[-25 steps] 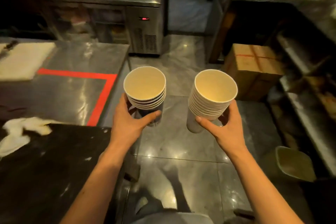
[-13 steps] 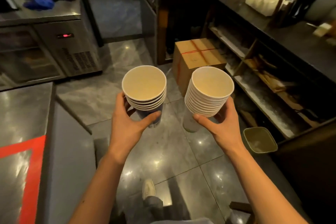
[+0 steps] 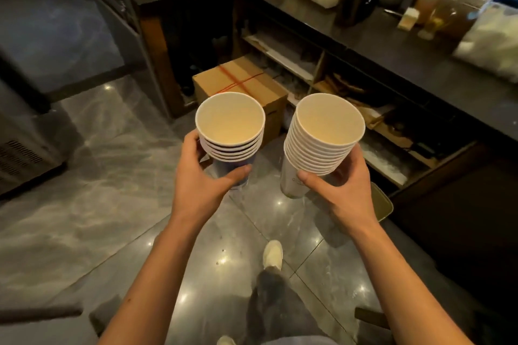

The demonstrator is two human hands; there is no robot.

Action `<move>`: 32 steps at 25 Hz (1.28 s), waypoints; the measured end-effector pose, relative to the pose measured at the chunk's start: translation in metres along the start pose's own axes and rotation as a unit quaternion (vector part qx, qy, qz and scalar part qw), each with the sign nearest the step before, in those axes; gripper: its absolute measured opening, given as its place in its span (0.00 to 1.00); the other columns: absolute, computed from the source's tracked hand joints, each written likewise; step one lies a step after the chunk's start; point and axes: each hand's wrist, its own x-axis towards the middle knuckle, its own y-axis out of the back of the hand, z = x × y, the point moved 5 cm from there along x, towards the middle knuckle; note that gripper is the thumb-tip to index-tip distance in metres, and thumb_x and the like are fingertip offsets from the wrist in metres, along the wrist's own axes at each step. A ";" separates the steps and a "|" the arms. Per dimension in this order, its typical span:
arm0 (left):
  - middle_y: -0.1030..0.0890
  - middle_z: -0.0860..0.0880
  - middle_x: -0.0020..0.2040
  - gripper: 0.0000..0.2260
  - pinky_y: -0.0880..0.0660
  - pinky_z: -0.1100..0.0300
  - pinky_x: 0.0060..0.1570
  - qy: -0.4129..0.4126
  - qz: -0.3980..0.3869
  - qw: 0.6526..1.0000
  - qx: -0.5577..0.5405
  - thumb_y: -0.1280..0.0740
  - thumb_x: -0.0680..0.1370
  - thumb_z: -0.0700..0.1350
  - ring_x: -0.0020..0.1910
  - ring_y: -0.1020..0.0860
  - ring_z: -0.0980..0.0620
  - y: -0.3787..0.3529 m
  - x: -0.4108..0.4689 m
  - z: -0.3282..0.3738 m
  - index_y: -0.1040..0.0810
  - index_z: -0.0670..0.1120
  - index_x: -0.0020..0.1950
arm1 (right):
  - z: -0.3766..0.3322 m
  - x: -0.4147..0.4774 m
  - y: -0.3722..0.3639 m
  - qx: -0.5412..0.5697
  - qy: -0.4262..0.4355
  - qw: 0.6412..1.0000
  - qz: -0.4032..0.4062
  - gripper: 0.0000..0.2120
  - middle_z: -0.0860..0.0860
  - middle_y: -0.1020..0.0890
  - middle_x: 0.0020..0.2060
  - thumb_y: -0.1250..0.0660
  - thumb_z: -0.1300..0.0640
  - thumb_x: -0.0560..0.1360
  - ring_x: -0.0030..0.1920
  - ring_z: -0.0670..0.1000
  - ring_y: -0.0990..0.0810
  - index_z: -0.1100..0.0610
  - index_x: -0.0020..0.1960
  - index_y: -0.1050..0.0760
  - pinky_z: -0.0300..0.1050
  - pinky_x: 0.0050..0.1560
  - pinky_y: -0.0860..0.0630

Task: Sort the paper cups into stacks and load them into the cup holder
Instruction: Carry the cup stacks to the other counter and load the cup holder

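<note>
Sorting apparently done, carrying under way: two nested stacks held out in front over the glossy grey tiled floor [image 3: 112, 176], no cup holder identifiable anywhere in view. In the left hand [image 3: 201, 185], the shorter stack of white paper cups with a blue-printed wall [image 3: 230, 131], about six rolled rims showing; thumb wrapped across the near side of the lowest cup, fingers curled round the far side, clenched snugly on the wall just under the rims. In the right hand [image 3: 339, 190], the taller stack of plain white paper cups [image 3: 325, 134], roughly ten rims; thumb laid across the front beneath the lowest rim, fingers cupping the right side, likewise closed firmly round it. Both stacks mouth-up, tilted slightly toward the camera, well apart from each other and touching nothing but the hands. Ahead, a dark stone counter [image 3: 364, 45] crowded with blurred bottles and white packets, open wooden shelving [image 3: 322, 70] beneath, a taped brown cardboard box [image 3: 241, 84] on the floor. Next, probably: locating the holder, most likely somewhere along that counter, then lining up one stack at a time with its opening, kept level to avoid loosening the upper cups, likely needing one hand freed for steadying.
</note>
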 end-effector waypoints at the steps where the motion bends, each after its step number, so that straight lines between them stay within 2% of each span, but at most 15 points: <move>1: 0.26 0.54 0.68 0.41 0.28 0.49 0.67 -0.007 -0.015 1.000 -0.001 0.18 0.63 0.46 0.68 0.27 0.55 -0.017 0.026 -0.003 0.34 0.52 0.72 | 0.009 0.021 0.005 -0.003 -0.005 1.000 0.013 0.45 0.42 0.25 0.65 0.18 0.48 0.61 0.65 0.40 0.26 0.51 0.73 0.36 0.45 0.66 0.27; 3: 0.25 0.55 0.67 0.40 0.28 0.50 0.68 -0.022 -0.040 0.999 -0.009 0.18 0.63 0.46 0.67 0.27 0.56 -0.049 0.073 -0.003 0.34 0.53 0.70 | 0.025 0.062 0.016 0.000 -0.011 0.999 0.035 0.43 0.42 0.25 0.65 0.19 0.50 0.61 0.65 0.41 0.25 0.48 0.72 0.35 0.47 0.66 0.27; 6: 0.25 0.56 0.67 0.41 0.28 0.48 0.67 -0.039 -0.068 0.997 -0.015 0.18 0.63 0.48 0.68 0.27 0.57 -0.098 0.151 0.002 0.33 0.52 0.71 | 0.038 0.138 0.042 0.006 -0.019 0.997 0.079 0.41 0.36 0.25 0.62 0.20 0.48 0.59 0.63 0.36 0.26 0.39 0.67 0.35 0.41 0.63 0.26; 9: 0.27 0.55 0.69 0.45 0.28 0.46 0.68 -0.057 -0.089 0.994 -0.021 0.19 0.62 0.55 0.69 0.29 0.57 -0.140 0.228 0.010 0.36 0.52 0.74 | 0.046 0.214 0.061 0.003 -0.009 0.995 0.098 0.40 0.32 0.26 0.61 0.21 0.50 0.61 0.63 0.35 0.26 0.39 0.67 0.36 0.34 0.59 0.27; 10: 0.27 0.56 0.70 0.45 0.29 0.46 0.68 -0.062 -0.098 0.993 -0.021 0.20 0.61 0.56 0.70 0.29 0.57 -0.153 0.252 0.013 0.36 0.53 0.75 | 0.050 0.236 0.065 0.000 -0.011 0.995 0.100 0.39 0.31 0.26 0.60 0.21 0.50 0.61 0.63 0.35 0.26 0.37 0.66 0.37 0.34 0.59 0.27; 12: 0.27 0.58 0.69 0.44 0.29 0.47 0.68 -0.071 -0.112 0.991 -0.018 0.21 0.61 0.57 0.69 0.30 0.58 -0.178 0.298 0.015 0.36 0.55 0.74 | 0.061 0.281 0.068 -0.005 -0.023 0.994 0.111 0.40 0.33 0.27 0.62 0.22 0.47 0.61 0.64 0.37 0.27 0.37 0.67 0.38 0.40 0.63 0.27; 14: 0.28 0.60 0.68 0.42 0.29 0.48 0.68 -0.076 -0.119 0.990 -0.008 0.20 0.62 0.56 0.68 0.29 0.59 -0.199 0.344 0.012 0.37 0.61 0.71 | 0.075 0.322 0.066 -0.010 -0.033 0.992 0.119 0.41 0.33 0.27 0.62 0.22 0.45 0.60 0.65 0.37 0.27 0.35 0.66 0.38 0.44 0.65 0.28; 17: 0.28 0.62 0.67 0.41 0.28 0.50 0.68 -0.073 -0.149 0.986 -0.003 0.19 0.63 0.55 0.68 0.30 0.60 -0.234 0.422 -0.003 0.38 0.66 0.69 | 0.098 0.388 0.059 -0.018 -0.059 0.989 0.133 0.40 0.27 0.27 0.59 0.21 0.44 0.59 0.64 0.35 0.28 0.30 0.63 0.39 0.41 0.63 0.28; 20: 0.27 0.59 0.67 0.40 0.28 0.51 0.67 -0.082 -0.183 0.980 -0.018 0.20 0.63 0.53 0.67 0.29 0.60 -0.264 0.497 -0.011 0.36 0.60 0.70 | 0.111 0.451 0.056 -0.027 -0.066 0.982 0.172 0.41 0.29 0.27 0.61 0.21 0.45 0.61 0.64 0.35 0.27 0.35 0.67 0.38 0.42 0.63 0.27; 22: 0.27 0.58 0.68 0.40 0.28 0.52 0.67 -0.068 -0.206 0.976 -0.026 0.19 0.63 0.50 0.67 0.29 0.60 -0.281 0.543 -0.013 0.35 0.56 0.71 | 0.118 0.489 0.052 -0.036 -0.070 0.977 0.200 0.42 0.39 0.25 0.64 0.20 0.45 0.62 0.66 0.42 0.26 0.45 0.71 0.36 0.51 0.65 0.25; 24: 0.27 0.58 0.67 0.41 0.28 0.52 0.67 -0.062 -0.232 0.970 -0.038 0.19 0.63 0.49 0.67 0.29 0.59 -0.302 0.590 -0.015 0.34 0.55 0.71 | 0.126 0.527 0.049 -0.052 -0.080 0.969 0.226 0.45 0.45 0.24 0.65 0.19 0.45 0.62 0.67 0.46 0.26 0.50 0.73 0.37 0.57 0.65 0.25; 27: 0.26 0.57 0.67 0.39 0.28 0.49 0.67 -0.053 -0.278 0.958 -0.044 0.18 0.63 0.46 0.68 0.29 0.57 -0.340 0.644 -0.023 0.34 0.55 0.70 | 0.139 0.577 0.050 -0.064 -0.106 0.959 0.253 0.44 0.43 0.24 0.65 0.19 0.50 0.62 0.66 0.44 0.26 0.48 0.72 0.37 0.54 0.63 0.24; 32: 0.25 0.55 0.66 0.40 0.27 0.45 0.65 -0.039 -0.333 0.940 -0.056 0.18 0.63 0.45 0.68 0.28 0.55 -0.404 0.696 -0.029 0.34 0.57 0.69 | 0.163 0.628 0.078 -0.058 -0.126 0.943 0.303 0.44 0.43 0.25 0.65 0.20 0.50 0.61 0.65 0.43 0.26 0.48 0.72 0.37 0.48 0.62 0.23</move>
